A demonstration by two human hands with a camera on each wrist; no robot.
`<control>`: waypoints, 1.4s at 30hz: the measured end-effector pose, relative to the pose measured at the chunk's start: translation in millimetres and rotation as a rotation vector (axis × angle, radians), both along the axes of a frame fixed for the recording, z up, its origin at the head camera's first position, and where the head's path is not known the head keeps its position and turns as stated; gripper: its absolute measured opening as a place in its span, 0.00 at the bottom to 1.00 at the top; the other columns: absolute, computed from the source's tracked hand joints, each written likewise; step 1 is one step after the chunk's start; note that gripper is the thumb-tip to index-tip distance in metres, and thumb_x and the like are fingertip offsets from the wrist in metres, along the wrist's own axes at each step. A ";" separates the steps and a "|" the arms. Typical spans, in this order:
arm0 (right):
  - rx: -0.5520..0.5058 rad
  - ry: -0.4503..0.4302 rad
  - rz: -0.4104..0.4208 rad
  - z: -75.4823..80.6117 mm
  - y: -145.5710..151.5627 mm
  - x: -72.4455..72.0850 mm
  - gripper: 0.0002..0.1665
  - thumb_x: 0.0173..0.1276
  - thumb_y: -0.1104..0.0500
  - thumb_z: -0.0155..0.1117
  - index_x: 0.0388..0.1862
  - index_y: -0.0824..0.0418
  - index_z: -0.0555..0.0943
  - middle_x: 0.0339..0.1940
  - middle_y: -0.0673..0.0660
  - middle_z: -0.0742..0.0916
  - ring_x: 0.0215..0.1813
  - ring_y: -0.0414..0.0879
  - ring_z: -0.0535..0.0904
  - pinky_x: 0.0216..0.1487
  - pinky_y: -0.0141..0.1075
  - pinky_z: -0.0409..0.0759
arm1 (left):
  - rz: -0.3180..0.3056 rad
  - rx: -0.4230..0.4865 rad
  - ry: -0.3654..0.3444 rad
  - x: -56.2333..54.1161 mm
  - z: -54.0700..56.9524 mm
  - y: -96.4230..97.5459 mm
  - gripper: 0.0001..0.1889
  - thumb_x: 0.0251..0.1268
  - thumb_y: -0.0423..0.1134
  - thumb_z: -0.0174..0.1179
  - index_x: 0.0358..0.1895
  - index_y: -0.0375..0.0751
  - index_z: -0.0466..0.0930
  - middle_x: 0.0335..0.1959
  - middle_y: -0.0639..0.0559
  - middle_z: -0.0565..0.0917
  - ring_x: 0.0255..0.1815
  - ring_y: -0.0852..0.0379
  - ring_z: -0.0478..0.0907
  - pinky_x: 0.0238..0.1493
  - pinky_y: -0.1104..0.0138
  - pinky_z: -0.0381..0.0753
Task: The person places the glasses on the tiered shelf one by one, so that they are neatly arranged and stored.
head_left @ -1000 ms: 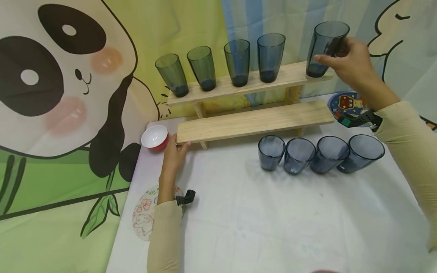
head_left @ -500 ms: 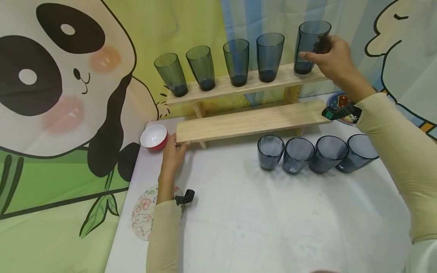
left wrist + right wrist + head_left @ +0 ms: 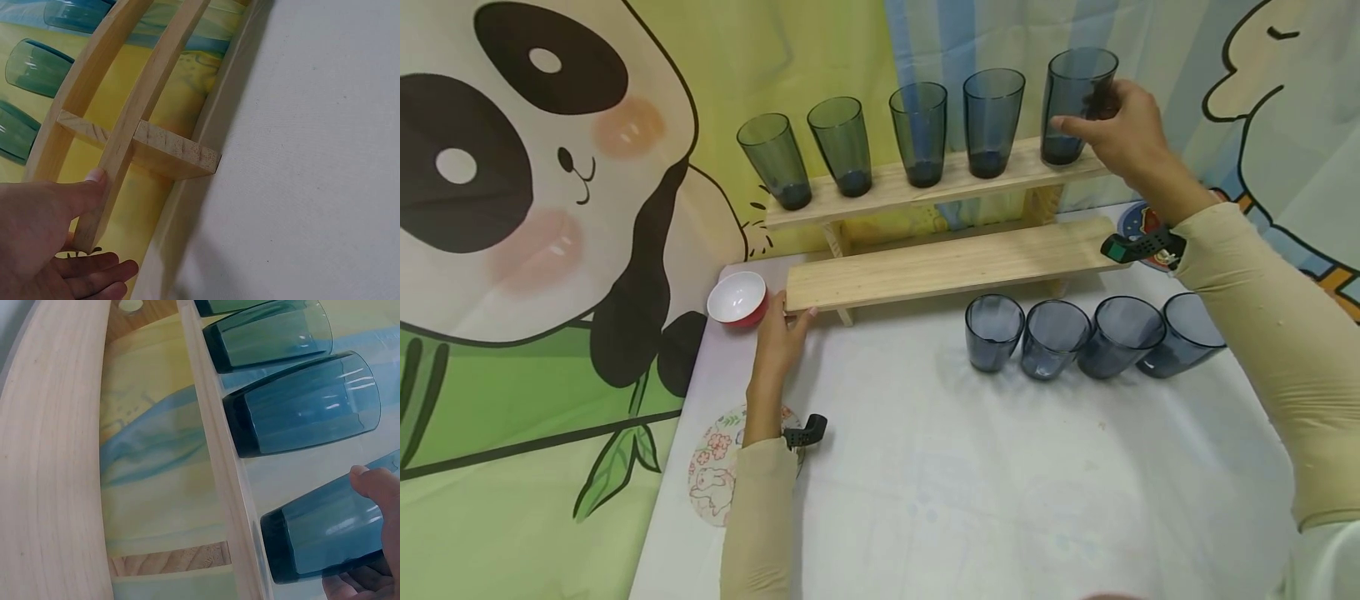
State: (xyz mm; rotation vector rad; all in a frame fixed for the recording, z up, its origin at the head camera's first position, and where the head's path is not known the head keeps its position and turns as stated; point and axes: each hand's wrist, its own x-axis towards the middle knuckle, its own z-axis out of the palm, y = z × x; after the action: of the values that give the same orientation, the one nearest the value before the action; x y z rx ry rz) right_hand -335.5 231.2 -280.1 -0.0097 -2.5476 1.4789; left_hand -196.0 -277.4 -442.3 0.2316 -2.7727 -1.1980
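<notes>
A two-tier wooden shelf [image 3: 955, 262] stands at the back of the table. My left hand [image 3: 777, 342] grips the left end of its lower plank; in the left wrist view the thumb [image 3: 94, 177] presses the plank's edge, with the fingers on the other side. At the right end of the upper plank [image 3: 891, 187], my right hand [image 3: 1127, 129] holds a tall tinted drinking glass [image 3: 1063, 96] upright, thumb and fingers around its side. Its base is at the plank's surface in the right wrist view. Several matching tall glasses [image 3: 992, 121] stand in a row to its left.
Several shorter blue-grey tumblers [image 3: 994, 333] form a row on the white table [image 3: 955, 475] before the shelf's right half. A red and white bowl [image 3: 737, 298] sits left of the shelf. Beneath my left forearm lies a flowered round mat [image 3: 711, 475]; a blue patterned disc [image 3: 1138, 221] is partly behind my right wrist.
My right hand has moved the tall glass left along the upper plank, closer to the other glasses. My left hand has stayed on the lower plank's end.
</notes>
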 end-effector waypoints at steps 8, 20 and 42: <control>0.001 -0.017 0.017 -4.5 -5.8 0.1 0.47 0.73 0.42 0.70 0.83 0.57 0.63 0.79 0.56 0.73 0.79 0.48 0.67 0.81 0.38 0.63 | 0.005 0.015 -0.009 2.2 0.1 0.7 0.40 0.78 0.53 0.62 0.82 0.38 0.57 0.78 0.36 0.69 0.79 0.39 0.67 0.80 0.46 0.63; -0.038 -0.021 0.024 -11.2 -4.1 4.9 0.50 0.74 0.42 0.68 0.85 0.55 0.57 0.84 0.56 0.67 0.85 0.46 0.60 0.85 0.38 0.56 | -0.007 0.005 0.006 2.9 0.1 1.3 0.39 0.78 0.53 0.62 0.81 0.37 0.58 0.77 0.36 0.71 0.77 0.39 0.68 0.79 0.45 0.64; 0.251 -0.200 0.008 -46.7 110.8 124.4 0.52 0.83 0.36 0.50 0.88 0.63 0.44 0.84 0.74 0.58 0.82 0.76 0.53 0.75 0.75 0.54 | -0.008 -0.001 -0.002 -1.3 0.2 2.8 0.40 0.78 0.53 0.62 0.82 0.37 0.57 0.79 0.37 0.68 0.78 0.40 0.67 0.80 0.46 0.62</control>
State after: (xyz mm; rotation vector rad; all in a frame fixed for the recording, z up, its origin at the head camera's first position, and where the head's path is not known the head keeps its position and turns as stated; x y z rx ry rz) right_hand -211.2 342.0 -326.8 -0.1167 -2.8786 1.2044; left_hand -197.3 -274.6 -442.1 0.2224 -2.7786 -1.1987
